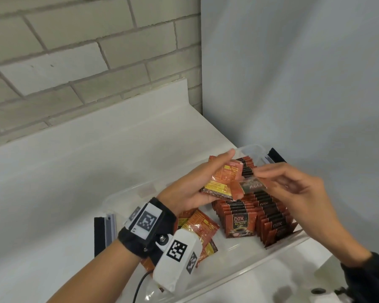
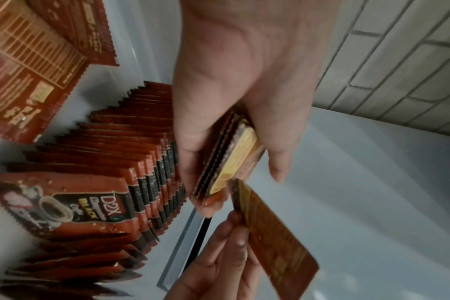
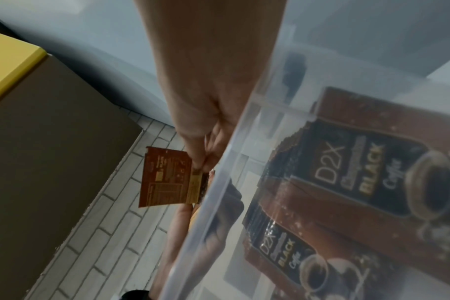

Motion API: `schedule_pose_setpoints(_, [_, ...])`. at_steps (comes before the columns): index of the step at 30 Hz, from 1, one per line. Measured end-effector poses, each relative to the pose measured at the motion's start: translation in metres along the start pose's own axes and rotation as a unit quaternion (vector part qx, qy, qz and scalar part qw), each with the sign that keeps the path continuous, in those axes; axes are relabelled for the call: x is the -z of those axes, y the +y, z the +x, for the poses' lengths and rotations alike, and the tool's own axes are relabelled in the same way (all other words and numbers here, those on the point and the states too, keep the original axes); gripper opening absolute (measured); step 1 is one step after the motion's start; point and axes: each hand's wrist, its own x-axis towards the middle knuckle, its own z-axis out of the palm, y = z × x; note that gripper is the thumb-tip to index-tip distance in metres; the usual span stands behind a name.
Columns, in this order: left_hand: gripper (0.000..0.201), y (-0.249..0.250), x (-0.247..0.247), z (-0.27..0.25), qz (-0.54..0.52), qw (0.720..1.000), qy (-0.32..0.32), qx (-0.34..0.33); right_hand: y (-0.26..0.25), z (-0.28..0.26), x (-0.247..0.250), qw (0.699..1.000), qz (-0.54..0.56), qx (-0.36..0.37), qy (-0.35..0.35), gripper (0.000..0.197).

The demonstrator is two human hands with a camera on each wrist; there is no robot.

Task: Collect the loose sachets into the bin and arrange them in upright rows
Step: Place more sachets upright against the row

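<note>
While your left hand (image 1: 190, 184) hangs over the middle of the clear bin (image 1: 278, 248), its fingers (image 2: 193, 154) are curled round a small stack of sachets (image 1: 219, 182), thumb on one face and the rest behind, so that bunch sits clamped a bit above the rows. Your right hand (image 1: 293, 189) comes in from the right of the frame and pinches a single sachet (image 2: 278, 233) by its corner between thumb and fingertips, held just beside the stack; in the head view that one is blurred, so I can't say if the two touch. Down in the bin, two upright rows of sachets (image 1: 256, 215) run along the right half, fronts reading "D2X Black Coffee", packed tight and leaning a little. A few loose sachets (image 1: 197, 230) lie flat in the lower left part of the bin, partly under your left wrist. The bin rests on the white tabletop (image 1: 53, 182), pushed close to the grey wall at the right, with the brick wall (image 1: 74, 51) across the upper left.
</note>
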Motion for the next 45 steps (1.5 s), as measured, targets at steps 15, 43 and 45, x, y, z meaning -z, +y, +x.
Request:
schedule_pose_setpoints(15, [0.03,0.0,0.0,0.001,-0.004,0.993,0.01,-0.115,0.005,0.004,0.0,0.997,0.046,-0.055,-0.027,0.025])
schedule_pose_setpoints(43, [0.02,0.004,0.001,0.002,-0.123,0.977,0.056,-0.164,0.007,-0.001,0.001,0.834,-0.465,0.028,-0.296,0.008])
schedule_pose_setpoints(45, [0.021,0.003,0.002,0.002,-0.127,0.977,0.051,-0.163,0.004,0.001,-0.002,0.817,-0.486,0.018,-0.31,0.013])
